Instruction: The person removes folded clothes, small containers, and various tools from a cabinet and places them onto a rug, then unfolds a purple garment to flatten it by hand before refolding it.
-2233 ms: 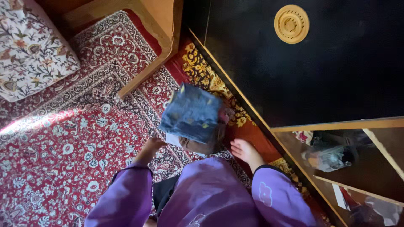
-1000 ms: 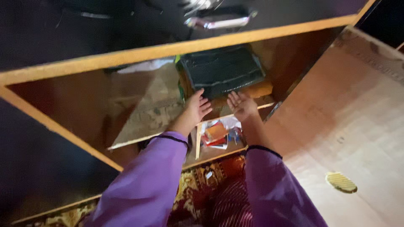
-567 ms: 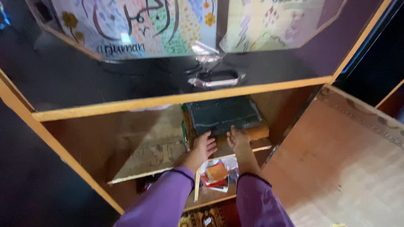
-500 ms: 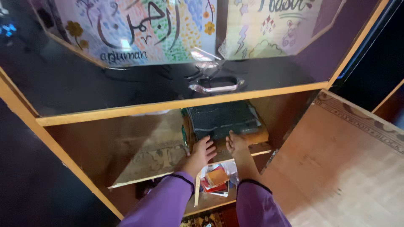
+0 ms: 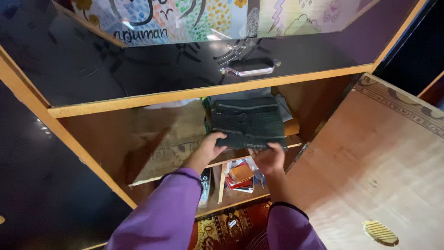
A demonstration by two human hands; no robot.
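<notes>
The right hand (image 5: 269,157), in the lower middle of the frame, holds the near edge of a folded dark garment (image 5: 247,122): the fingers curl up under the edge and the thumb seems to lie on top, so the hand is closed on the cloth. The left hand (image 5: 210,146), a little to the left of it, is pressed against the near left corner of the same garment, with the fingers bent over the edge; both arms wear purple sleeves (image 5: 159,217). Below the hands, in the lower compartment, lie some small books or packets in red and orange (image 5: 240,176). The garment rests on the wooden shelf (image 5: 175,148) in the middle of the frame, at the right part of it, and it sits on something flat and orange-brown that I cannot identify well. I judge that the step in hand is the placing of the folded garment on the shelf. The next move calls for a straight push to the back, with both hands level, so the fold does not open. Farther, in the upper part, there is a dark glossy drawer front with a metal handle (image 5: 249,69), and the open cabinet door (image 5: 384,162) stands at the right.
</notes>
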